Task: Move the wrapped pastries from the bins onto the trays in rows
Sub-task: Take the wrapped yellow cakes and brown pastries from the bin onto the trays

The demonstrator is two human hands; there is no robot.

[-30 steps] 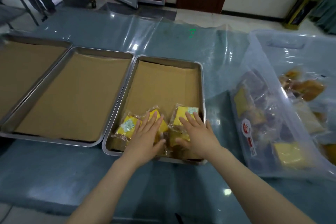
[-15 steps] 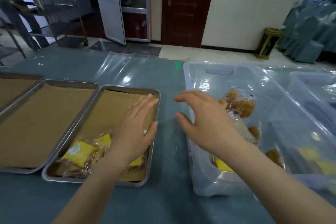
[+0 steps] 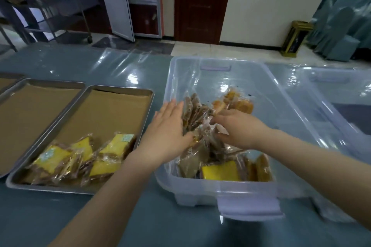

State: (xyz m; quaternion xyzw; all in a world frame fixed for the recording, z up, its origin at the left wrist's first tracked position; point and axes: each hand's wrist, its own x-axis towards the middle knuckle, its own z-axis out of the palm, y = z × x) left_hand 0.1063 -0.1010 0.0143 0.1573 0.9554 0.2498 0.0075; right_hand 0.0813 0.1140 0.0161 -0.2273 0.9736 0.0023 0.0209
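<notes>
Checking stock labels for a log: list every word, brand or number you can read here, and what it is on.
On the left yellow pastry in the tray, a pale sticker: print too blurred to read.
On the right yellow pastry, a second sticker: also too blurred to read.
On the clear bin, the pastries in it and the door: no text can be made out.

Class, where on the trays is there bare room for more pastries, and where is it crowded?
Free: the right tray between its pastries and far rim; all the visible middle tray. Crowded: that tray's near end, pastries overlapping.
</notes>
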